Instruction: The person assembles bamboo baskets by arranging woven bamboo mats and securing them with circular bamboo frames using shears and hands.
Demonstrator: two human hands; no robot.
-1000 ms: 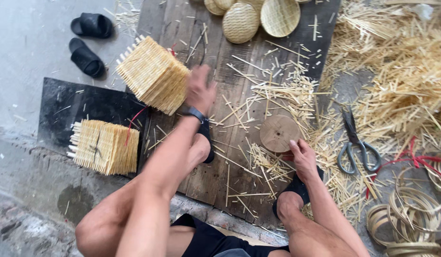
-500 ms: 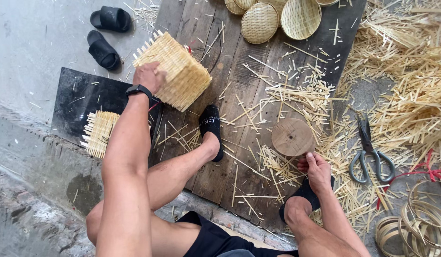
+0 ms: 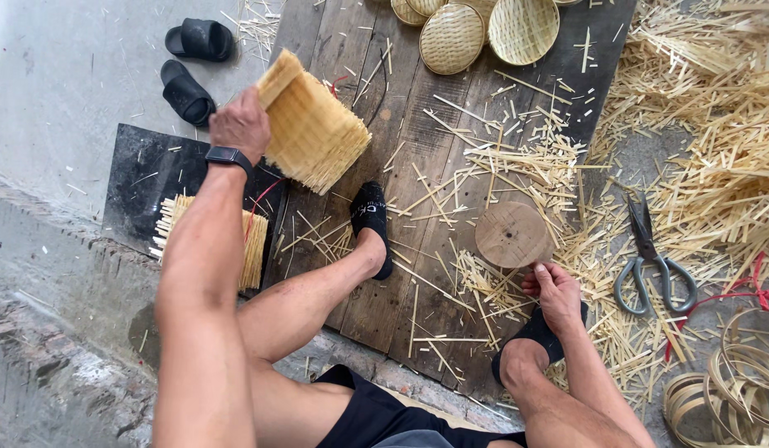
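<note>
My left hand (image 3: 239, 124) grips a thick stack of woven bamboo mats (image 3: 311, 124) by its left edge and holds it tilted above the dark wooden boards (image 3: 401, 257). A black watch sits on that wrist. My right hand (image 3: 557, 292) rests low on the boards, its fingers curled around a few thin bamboo strips, just below a round wooden disc (image 3: 512, 235). A second stack of mats (image 3: 250, 241) lies on a black sheet (image 3: 140, 178), partly hidden behind my left arm. My feet in black slippers rest on the boards.
Large scissors (image 3: 650, 257) lie among bamboo strips at the right. Round woven baskets (image 3: 484, 31) sit at the top. A pair of black slippers (image 3: 189, 66) lies on the concrete at upper left. Coiled bamboo hoops (image 3: 732, 390) and a red string (image 3: 753, 290) are at lower right.
My left hand has carried the stack of mats leftward and lifted it clear of the boards. The right hand has stayed beside the wooden disc.
</note>
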